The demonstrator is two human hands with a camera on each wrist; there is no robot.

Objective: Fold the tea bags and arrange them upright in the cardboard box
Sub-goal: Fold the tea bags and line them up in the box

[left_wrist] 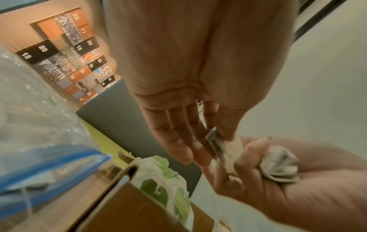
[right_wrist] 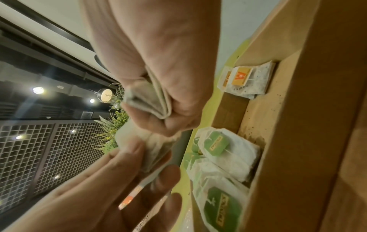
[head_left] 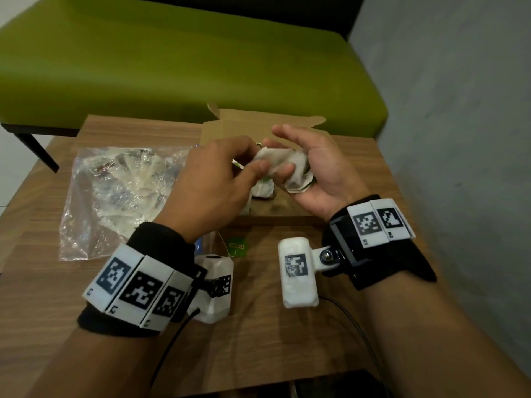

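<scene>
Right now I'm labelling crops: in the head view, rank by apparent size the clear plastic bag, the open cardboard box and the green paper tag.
1. Clear plastic bag
2. Open cardboard box, partly hidden by hands, so unsure
3. Green paper tag

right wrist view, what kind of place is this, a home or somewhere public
Probably a public lounge or shared workspace, not a home: numbered locker doors on the wall, a green bench behind the small wooden table, and an open industrial ceiling with spotlights above a metal grid railing.

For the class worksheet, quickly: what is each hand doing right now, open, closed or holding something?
Left hand: pinching one end of the tea bag.
Right hand: gripping the tea bag's other end, palm up.
</scene>
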